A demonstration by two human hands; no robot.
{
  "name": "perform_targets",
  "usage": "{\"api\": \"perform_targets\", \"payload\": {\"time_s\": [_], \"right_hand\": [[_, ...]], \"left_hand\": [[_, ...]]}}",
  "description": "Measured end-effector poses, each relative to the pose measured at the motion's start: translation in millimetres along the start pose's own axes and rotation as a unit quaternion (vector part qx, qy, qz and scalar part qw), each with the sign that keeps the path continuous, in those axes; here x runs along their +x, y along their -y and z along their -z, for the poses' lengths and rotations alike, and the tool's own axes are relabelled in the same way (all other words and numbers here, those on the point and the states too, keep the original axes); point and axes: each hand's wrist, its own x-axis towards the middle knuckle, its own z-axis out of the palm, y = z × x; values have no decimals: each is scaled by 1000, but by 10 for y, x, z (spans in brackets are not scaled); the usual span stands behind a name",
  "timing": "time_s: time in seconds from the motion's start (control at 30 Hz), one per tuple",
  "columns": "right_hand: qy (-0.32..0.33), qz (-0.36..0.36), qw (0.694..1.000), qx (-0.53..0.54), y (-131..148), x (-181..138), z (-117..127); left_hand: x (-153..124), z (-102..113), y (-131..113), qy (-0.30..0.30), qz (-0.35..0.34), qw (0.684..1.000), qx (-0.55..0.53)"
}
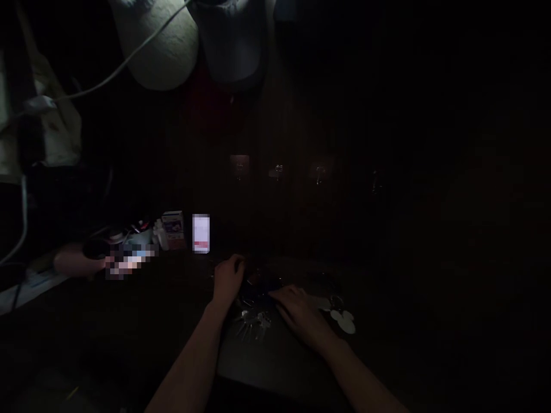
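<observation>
Lower middle of frame, left hand (228, 280): loosely curled, knuckles up, at the far side of the key pile. Dark here; cannot tell if it has hold of anything.
Right hand (297, 312): nearly flat, fingers stretched toward the left hand, lying over dark small items. No clear grip; cannot tell if anything is pinched.
Between the hands: keys (253, 324), a loose bunch fanned out just below both hands, touching the right hand's edge as far as the dark shows.
Right of the hands: white mouse-shaped tag (343, 320), just beside the right fingers, with a metal ring (337, 301) above it.
Under everything: dark desk (258, 367).
Mid-left: lit phone (201, 233), upright, with a small printed box (173, 229) beside it.
Far left: pale hand-like shape (73, 261) next to a pixelated blur (129, 261); too dim to tell more.
Back wall: row of small stick-on hooks (278, 171).
Upper left: two hanging caps (157, 46), a white cable (129, 57), a pale cloth bag (51, 120).
</observation>
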Motion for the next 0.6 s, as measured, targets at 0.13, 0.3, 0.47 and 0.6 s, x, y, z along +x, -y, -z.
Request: {"api": "perform_targets", "payload": {"time_s": [0.13, 0.3, 0.47, 0.6], "right_hand": [[-1, 8, 1000, 6, 3, -9, -16], [5, 18, 1000, 20, -3, -21, -37], [-27, 52, 998, 15, -134, -20, -161], [-51, 91, 995, -11, -294, -9, -295]], "left_hand": [[160, 341, 245, 28, 60, 995, 77], [360, 899, 767, 74, 176, 963, 192], [590, 1311, 1254, 72, 232, 944, 223], [744, 1473, 1525, 55, 234, 943, 231]]}}
